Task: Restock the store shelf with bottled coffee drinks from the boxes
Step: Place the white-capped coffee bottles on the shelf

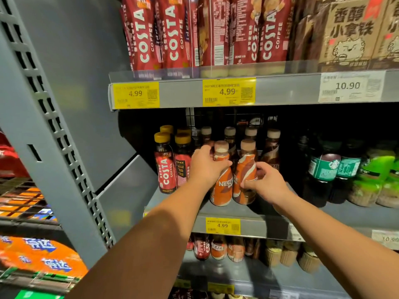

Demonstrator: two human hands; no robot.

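Note:
Two orange Nescafe bottles stand side by side at the front of the middle shelf [233, 212]. My left hand [205, 167] grips the left Nescafe bottle [222, 186] around its upper body. My right hand [266, 183] pinches the right Nescafe bottle [245, 169] at its side. Behind them stand more brown-capped coffee bottles [272, 147] in rows.
Red Costa bottles with yellow caps [165, 167] stand just left of my left hand. Dark Starbucks bottles [323, 171] and green bottles [375, 180] fill the right. Tall Costa bottles [174, 33] and cartons [349, 33] sit on the shelf above. More bottles [218, 247] sit below.

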